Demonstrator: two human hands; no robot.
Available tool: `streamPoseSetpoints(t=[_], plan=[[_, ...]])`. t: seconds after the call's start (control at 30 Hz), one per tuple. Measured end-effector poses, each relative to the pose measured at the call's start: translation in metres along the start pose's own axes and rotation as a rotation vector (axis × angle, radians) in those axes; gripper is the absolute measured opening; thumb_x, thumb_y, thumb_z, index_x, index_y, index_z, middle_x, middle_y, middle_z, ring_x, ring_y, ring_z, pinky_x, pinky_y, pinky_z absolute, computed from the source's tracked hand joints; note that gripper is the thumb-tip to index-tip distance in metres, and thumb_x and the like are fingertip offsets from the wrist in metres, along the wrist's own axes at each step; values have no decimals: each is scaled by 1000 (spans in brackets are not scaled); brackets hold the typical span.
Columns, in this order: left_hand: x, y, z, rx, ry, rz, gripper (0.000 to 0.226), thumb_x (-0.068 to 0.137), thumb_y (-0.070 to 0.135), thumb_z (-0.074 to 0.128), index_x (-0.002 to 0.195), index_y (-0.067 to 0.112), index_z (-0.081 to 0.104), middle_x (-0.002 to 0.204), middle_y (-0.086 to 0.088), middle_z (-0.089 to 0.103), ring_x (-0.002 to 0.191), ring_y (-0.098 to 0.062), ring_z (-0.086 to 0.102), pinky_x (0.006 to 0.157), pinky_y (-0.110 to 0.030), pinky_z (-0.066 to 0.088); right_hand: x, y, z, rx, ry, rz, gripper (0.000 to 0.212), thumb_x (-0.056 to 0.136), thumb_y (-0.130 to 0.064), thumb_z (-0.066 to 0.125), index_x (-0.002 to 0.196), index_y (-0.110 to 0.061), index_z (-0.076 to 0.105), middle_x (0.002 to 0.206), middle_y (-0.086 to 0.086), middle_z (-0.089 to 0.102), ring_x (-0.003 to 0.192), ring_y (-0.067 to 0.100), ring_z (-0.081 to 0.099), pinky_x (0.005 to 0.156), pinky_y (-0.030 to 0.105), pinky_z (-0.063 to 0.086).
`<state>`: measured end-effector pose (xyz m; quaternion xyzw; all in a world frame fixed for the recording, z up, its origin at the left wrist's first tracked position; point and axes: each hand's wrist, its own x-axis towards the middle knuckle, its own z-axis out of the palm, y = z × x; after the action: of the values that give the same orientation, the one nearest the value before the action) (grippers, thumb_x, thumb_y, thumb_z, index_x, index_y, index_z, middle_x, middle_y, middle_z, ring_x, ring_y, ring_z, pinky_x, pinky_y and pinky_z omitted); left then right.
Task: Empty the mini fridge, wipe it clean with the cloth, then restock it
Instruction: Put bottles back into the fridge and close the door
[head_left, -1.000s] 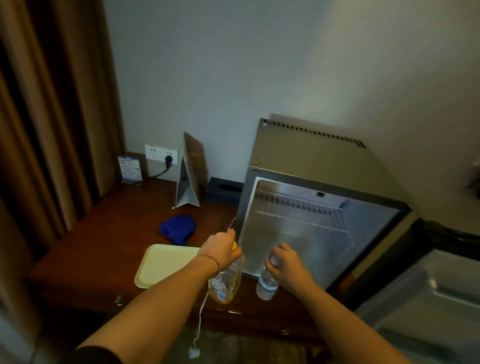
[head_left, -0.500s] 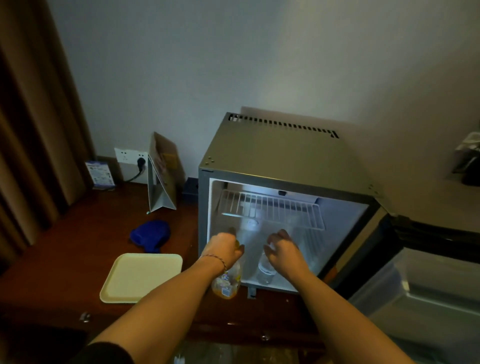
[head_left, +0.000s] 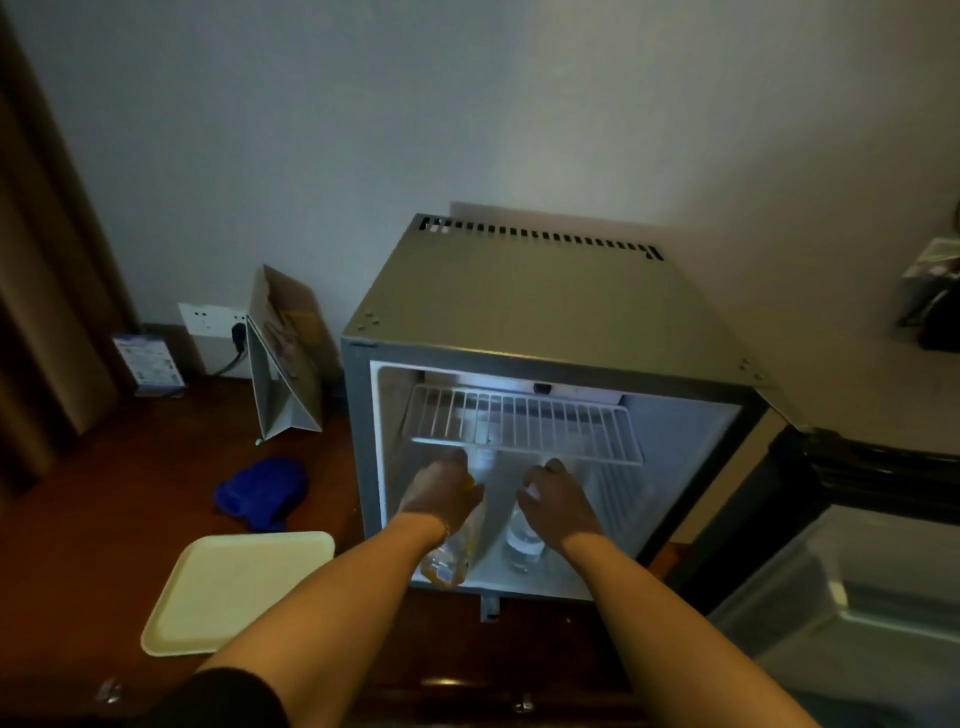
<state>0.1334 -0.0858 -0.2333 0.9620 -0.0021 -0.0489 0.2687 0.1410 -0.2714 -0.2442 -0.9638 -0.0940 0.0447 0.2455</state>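
Both my arms reach into the open mini fridge (head_left: 519, 291), under its white wire shelf (head_left: 524, 426). My left hand (head_left: 441, 493) grips the top of the yellow drink bottle (head_left: 449, 558), fingers curled over its cap, and the bottle hangs tilted with its base at the front lip of the fridge floor. My right hand (head_left: 558, 504) wraps around the neck of the clear water bottle (head_left: 522, 540), which stands just right of the yellow one, inside the compartment; whether its base touches the floor I cannot quite tell in this dim light. The fridge door (head_left: 841, 597) hangs open on my right. On the dark wooden counter (head_left: 104, 519) to the left of the fridge lies the blue cloth (head_left: 262, 493), bunched up, and nearer me sits the pale yellow tray (head_left: 234, 592). A folded card stand (head_left: 285, 358) leans near the wall socket (head_left: 208, 322), with a plug in it, and a small leaflet (head_left: 148, 361) stands further left.
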Motion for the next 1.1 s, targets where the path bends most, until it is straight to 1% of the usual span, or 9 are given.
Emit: streamPoseSetpoints(t=[0.17, 0.33, 0.53, 0.6, 0.7, 0.8, 0.93, 1.03, 1.1], plan=[[17, 8, 8, -5, 94, -20, 39, 94, 39, 61, 111, 4, 66, 111, -19, 69, 105, -35, 64, 84, -37, 49, 16, 22, 5, 0, 55, -31, 20, 97, -15, 57, 104, 3, 60, 117, 20, 50, 104, 36, 54, 72, 28, 30], [37, 16, 24, -45, 172, -96, 40, 94, 40, 62, 111, 5, 67, 116, -18, 67, 112, -35, 61, 90, -36, 46, 28, 33, 10, 37, 132, -105, 14, 96, -13, 55, 93, 1, 59, 104, 23, 56, 97, 36, 56, 76, 38, 42], [55, 20, 42, -54, 246, -157, 26, 93, 40, 63, 92, 14, 65, 102, -10, 69, 104, -31, 63, 75, -27, 38, 40, 41, 12, 67, 167, -152, 18, 95, -15, 56, 78, -10, 53, 85, 20, 61, 86, 37, 60, 66, 36, 39], [57, 21, 43, -3, 233, -154, 28, 94, 42, 60, 90, 15, 61, 95, -10, 67, 101, -31, 64, 73, -28, 38, 41, 43, 11, 68, 160, -163, 14, 95, -16, 58, 86, -6, 59, 92, 22, 64, 91, 37, 61, 70, 34, 40], [57, 23, 41, 54, 198, -157, 38, 94, 49, 57, 101, 13, 64, 100, -12, 69, 101, -33, 63, 76, -32, 43, 44, 47, 8, 74, 135, -155, 19, 94, -22, 61, 96, -3, 63, 98, 19, 64, 93, 34, 61, 70, 32, 40], [56, 20, 41, 68, 184, -185, 41, 92, 56, 55, 86, 17, 61, 90, -10, 64, 98, -33, 65, 72, -31, 43, 43, 47, 8, 86, 116, -162, 25, 92, -30, 63, 101, -7, 63, 102, 13, 64, 94, 31, 61, 70, 32, 44], [40, 27, 40, 45, 225, -212, 48, 89, 54, 62, 109, 12, 69, 113, -13, 67, 105, -34, 63, 84, -37, 50, 43, 60, 11, 73, 68, -136, 42, 86, -50, 54, 113, -18, 59, 113, 8, 60, 106, 28, 59, 79, 41, 54], [21, 31, 37, 66, 198, -232, 60, 87, 56, 64, 130, 16, 54, 137, -16, 50, 111, -39, 60, 89, -45, 52, 30, 60, 4, 89, 62, -108, 61, 81, -63, 46, 117, -15, 56, 116, 10, 60, 111, 31, 58, 80, 44, 55], [10, 33, 32, 42, 196, -246, 63, 87, 56, 65, 136, 20, 47, 147, -13, 36, 112, -39, 59, 90, -48, 52, 12, 50, -12, 64, 20, -92, 64, 89, -56, 53, 132, -9, 48, 130, 14, 51, 121, 33, 49, 86, 45, 52]])
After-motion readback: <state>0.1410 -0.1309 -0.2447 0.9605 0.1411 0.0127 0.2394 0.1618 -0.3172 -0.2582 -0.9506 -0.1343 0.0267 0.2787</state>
